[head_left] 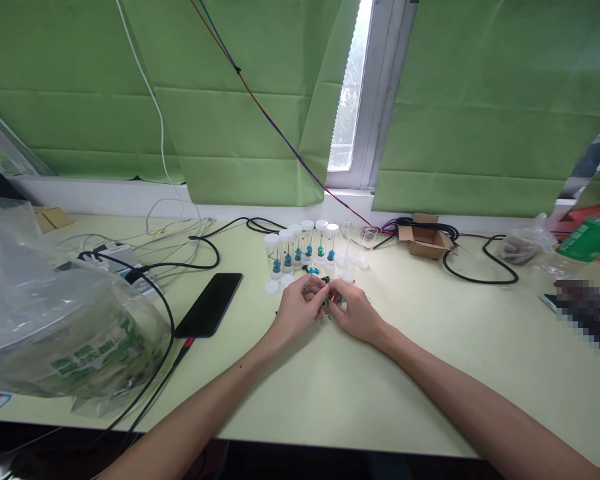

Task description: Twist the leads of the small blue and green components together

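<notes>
My left hand point(303, 300) and my right hand point(353, 307) meet at the middle of the table, fingertips pinched together. Between them shows a small green piece point(325, 302), partly hidden by the fingers; its kind is too small to make out. Just beyond stand several clear vials with white caps point(321, 239), most holding a small blue piece with a thin dark stem, one a green piece. Clear open tubes point(353, 248) stand to their right. Loose blue pieces point(313, 271) and dark bits lie right behind my fingers. White caps point(272, 287) lie to the left.
At left are a black phone point(210, 305) on a cable and a large plastic bag point(80, 333). Black cables point(200, 265) run along the back. A small open cardboard box point(425, 240), a clear bag point(525, 243) and a green-labelled bottle point(587, 237) stand at right.
</notes>
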A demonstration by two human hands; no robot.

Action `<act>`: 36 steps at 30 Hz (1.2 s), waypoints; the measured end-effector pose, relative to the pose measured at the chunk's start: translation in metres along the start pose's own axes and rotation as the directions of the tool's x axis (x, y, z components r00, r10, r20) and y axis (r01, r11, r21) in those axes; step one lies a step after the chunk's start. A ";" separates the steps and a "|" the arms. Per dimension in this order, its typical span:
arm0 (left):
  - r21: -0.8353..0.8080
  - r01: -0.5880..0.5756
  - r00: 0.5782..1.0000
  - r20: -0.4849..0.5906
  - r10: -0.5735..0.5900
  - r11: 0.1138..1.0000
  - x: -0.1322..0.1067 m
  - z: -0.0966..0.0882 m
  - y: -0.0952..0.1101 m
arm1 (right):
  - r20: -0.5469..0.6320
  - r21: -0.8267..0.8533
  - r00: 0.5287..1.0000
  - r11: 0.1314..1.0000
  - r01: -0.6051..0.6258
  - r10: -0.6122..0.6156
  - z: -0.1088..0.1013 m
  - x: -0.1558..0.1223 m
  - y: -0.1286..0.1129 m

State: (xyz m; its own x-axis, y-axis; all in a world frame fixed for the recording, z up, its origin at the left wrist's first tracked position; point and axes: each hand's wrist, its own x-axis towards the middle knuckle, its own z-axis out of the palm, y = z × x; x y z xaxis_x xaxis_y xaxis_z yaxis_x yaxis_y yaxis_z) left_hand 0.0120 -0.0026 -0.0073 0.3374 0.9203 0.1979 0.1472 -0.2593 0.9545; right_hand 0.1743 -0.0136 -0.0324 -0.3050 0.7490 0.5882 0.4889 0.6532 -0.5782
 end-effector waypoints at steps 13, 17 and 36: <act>0.197 -0.119 0.993 0.012 0.119 0.973 -0.006 0.001 0.010 | 0.049 -0.023 0.999 1.000 -0.019 0.020 0.000 0.000 0.000; 0.208 -0.128 0.992 0.016 0.128 0.970 -0.007 0.001 0.011 | 0.056 -0.014 0.998 1.000 -0.023 0.023 0.000 -0.001 0.000; -0.009 -0.053 0.998 -0.026 0.053 0.999 -0.003 0.001 0.009 | -0.134 -0.020 0.991 1.000 0.014 -0.016 0.000 0.000 0.004</act>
State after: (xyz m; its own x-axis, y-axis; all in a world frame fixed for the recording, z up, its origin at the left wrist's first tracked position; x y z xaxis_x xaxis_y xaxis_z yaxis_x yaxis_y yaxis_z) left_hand 0.0134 -0.0079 0.0003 0.3205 0.9127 0.2536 0.1209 -0.3050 0.9447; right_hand 0.1761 -0.0113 -0.0343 -0.2006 0.7165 0.6681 0.5007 0.6612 -0.5587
